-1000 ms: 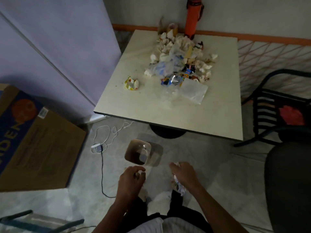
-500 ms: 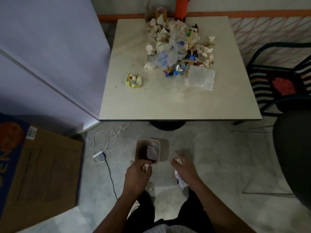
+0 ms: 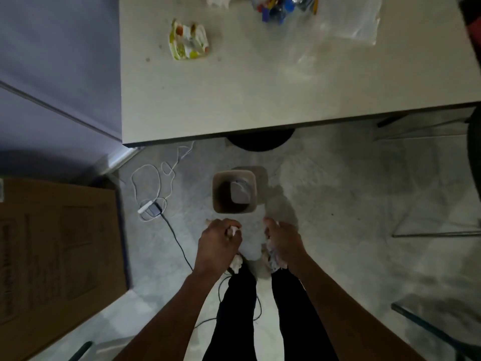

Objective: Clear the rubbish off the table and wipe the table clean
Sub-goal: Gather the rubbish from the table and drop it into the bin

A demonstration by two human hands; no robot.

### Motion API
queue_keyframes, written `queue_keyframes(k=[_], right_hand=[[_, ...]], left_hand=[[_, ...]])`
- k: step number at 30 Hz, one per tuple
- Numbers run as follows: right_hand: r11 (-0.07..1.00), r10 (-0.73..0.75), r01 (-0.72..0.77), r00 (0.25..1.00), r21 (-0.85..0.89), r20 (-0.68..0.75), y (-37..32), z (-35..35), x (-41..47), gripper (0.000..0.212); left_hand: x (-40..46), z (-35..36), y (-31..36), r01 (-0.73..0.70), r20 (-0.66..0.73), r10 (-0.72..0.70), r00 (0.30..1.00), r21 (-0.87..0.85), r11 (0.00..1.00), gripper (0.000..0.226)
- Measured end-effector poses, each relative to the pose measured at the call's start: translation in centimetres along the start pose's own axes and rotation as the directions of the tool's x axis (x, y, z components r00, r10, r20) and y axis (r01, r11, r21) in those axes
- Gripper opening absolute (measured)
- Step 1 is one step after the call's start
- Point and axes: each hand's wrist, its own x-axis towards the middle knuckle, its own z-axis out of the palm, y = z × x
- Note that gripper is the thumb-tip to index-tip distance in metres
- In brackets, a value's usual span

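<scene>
Both forearms extend forward and down, roughly parallel, knuckles up. Left hand [image 3: 220,243] sits just short of the bin [image 3: 253,207], fingers curled around crumpled white paper [image 3: 232,231]. Right hand [image 3: 282,242], also just short of the bin, grips a crumpled wad [image 3: 273,255].
</scene>
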Motion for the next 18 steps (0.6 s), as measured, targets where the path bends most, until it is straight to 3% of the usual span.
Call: queue_keyframes(k=[3, 7, 10, 14, 18], right_hand=[[1.0, 0.018, -0.018, 1.0, 0.019, -0.017, 1.1, 1.7, 4.3, 0.054], [0.898, -0.169, 0.141, 0.985, -0.418, -0.031, 3.1, 3.1, 10.2, 0.028], [0.876, -0.17, 0.139, 0.985, -0.461, -0.027, 5.4, 5.3, 15.6, 0.03], [0.988, -0.04, 0.039, 0.999, -0.149, -0.001, 5.7, 8.1, 21.4, 0.041], [0.991, -0.133, 0.132, 0.989, -0.005, -0.068, 4.9, 10.4, 26.4, 0.035]], left_hand=[[2.9, 3.0, -2.1, 0.021, 0.006, -0.021, 1.0, -0.003, 1.0, 0.018], [6.6, 7.9, -5.3, 0.04, 0.015, -0.04, 0.999, -0.04, 0.998, 0.019], [9.1, 11.8, -8.6, 0.092, 0.034, -0.09, 0.995, -0.049, 0.995, 0.018], [12.6, 15.5, -12.3, 0.073, -0.007, -0.074, 0.997, -0.053, 0.996, 0.018], [17.3, 17.6, -14.6, 0.074, -0.128, -0.083, 0.988, -0.079, 0.994, 0.019]])
